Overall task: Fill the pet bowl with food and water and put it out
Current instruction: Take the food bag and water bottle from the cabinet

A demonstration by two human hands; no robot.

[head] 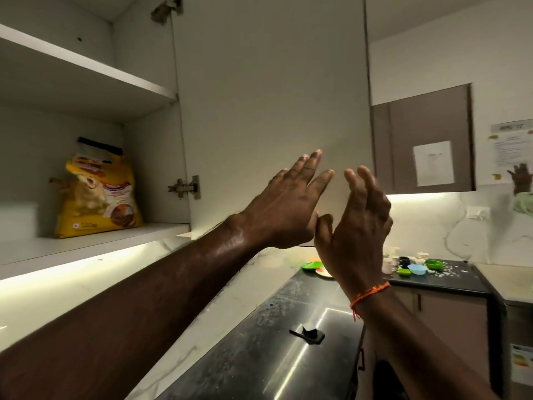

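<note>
Both arms are raised toward the open wall cupboard. The left hand [284,207] lies flat against the inside of the cupboard door [271,90], fingers straight and spread apart, holding nothing. The right hand [356,223] hovers just beside it, near the door's free edge, fingers loosely bent and parted, also holding nothing; whether it touches the door I cannot tell. An orange thread [367,295] is tied round the right wrist.

The yellow food bag [99,194] stands upright on the cupboard's lower shelf [95,241], well to the left of both hands, its top folded over and a dog pictured on the front. The shelf above it shows nothing on it.

Below, the dark surface [259,356] runs toward the far corner, where a cluster of small containers sits: green bowls [313,265], a light blue bowl [417,269], and some white cups [388,264]. A small black object [308,334] lies on the surface nearer to the person. A brown cabinet [424,140] with a paper taped on it hangs on the right.
</note>
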